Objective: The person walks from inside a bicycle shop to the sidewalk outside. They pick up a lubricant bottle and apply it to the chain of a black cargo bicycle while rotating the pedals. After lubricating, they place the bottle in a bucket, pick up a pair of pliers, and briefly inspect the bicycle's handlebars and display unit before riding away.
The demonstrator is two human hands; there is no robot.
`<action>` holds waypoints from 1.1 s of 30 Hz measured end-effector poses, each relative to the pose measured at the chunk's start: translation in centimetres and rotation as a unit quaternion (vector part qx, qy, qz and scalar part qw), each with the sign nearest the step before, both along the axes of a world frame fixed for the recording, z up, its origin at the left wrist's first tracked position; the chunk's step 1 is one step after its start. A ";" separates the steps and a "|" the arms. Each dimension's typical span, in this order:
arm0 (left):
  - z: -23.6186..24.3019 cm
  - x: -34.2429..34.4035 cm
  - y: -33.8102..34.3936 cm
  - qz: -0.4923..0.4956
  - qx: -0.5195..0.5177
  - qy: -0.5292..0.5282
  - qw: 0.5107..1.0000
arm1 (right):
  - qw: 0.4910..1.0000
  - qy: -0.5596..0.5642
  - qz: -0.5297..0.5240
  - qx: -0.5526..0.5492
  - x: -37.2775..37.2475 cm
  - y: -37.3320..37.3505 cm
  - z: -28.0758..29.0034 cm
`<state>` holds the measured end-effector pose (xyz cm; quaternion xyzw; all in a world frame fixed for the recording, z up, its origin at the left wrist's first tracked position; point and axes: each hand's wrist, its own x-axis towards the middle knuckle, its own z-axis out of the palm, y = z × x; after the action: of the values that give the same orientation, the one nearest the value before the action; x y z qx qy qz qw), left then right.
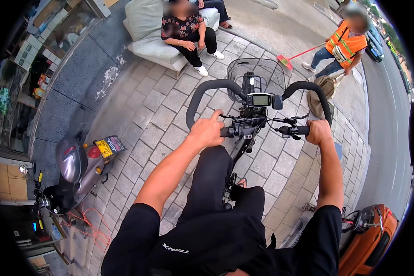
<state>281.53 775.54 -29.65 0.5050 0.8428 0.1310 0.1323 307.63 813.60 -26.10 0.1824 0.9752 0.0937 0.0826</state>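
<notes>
I sit astride a bicycle with a black padded handlebar (202,89) that curves forward on both sides. My left hand (207,130) is closed round the left grip, its index finger stretched forward toward the brake lever. Round the right grip (301,130) my right hand (318,132) is wrapped in a fist. Between them sits a small display unit (261,100) with a grey-green screen. A black wire basket (256,73) is fixed ahead of the bars. Brake levers and cables crowd the middle.
A person in a flowered top (184,25) sits on a pale sofa (145,23) ahead left. Ahead right, a person in an orange vest (347,43) holds a red broom (303,53). A parked scooter (80,165) stands left, an orange car (370,241) right, beside the road (386,124).
</notes>
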 end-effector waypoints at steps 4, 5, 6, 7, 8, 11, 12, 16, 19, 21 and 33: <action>1.7 -8.7 9.1 -0.037 -0.027 0.033 0.998 | 0.999 0.022 -0.029 -0.013 -5.4 7.0 -1.5; 2.1 -11.1 11.5 -0.052 -0.033 0.043 0.997 | 0.998 0.034 -0.046 -0.021 -6.9 8.2 -1.9; 2.3 -13.3 14.3 -0.068 -0.037 0.046 0.996 | 0.997 0.044 -0.064 -0.025 -7.9 9.7 -2.5; 2.5 -15.6 17.4 -0.086 -0.039 0.050 0.994 | 0.994 0.053 -0.088 -0.029 -8.5 11.7 -3.6; 2.8 -18.2 20.8 -0.102 -0.040 0.056 0.992 | 0.992 0.058 -0.108 -0.031 -9.3 13.6 -4.7; 3.9 -25.0 30.3 -0.131 -0.052 0.086 0.986 | 0.982 0.078 -0.164 -0.048 -12.6 18.8 -7.0; 3.3 -27.9 33.3 -0.144 -0.050 0.085 0.985 | 0.978 0.068 -0.186 -0.062 -15.2 20.1 -6.3; 6.9 -34.6 45.0 -0.150 -0.065 0.113 0.980 | 0.975 0.118 -0.181 -0.046 -21.8 29.5 -4.0; 4.1 -40.0 52.9 -0.130 -0.056 0.089 0.986 | 0.982 0.106 -0.148 -0.051 -27.7 39.5 -5.0; 2.6 -43.3 58.0 -0.106 -0.065 0.071 0.990 | 0.987 0.097 -0.121 -0.051 -32.3 46.4 -4.8; 5.2 -68.2 94.7 -0.111 -0.009 0.084 0.990 | 0.981 0.090 -0.166 -0.054 -57.5 82.1 -2.8</action>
<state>213.31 870.24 -24.40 0.6039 0.7904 0.0653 0.0791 250.11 895.71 -28.86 0.3444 0.9386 0.0094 0.0182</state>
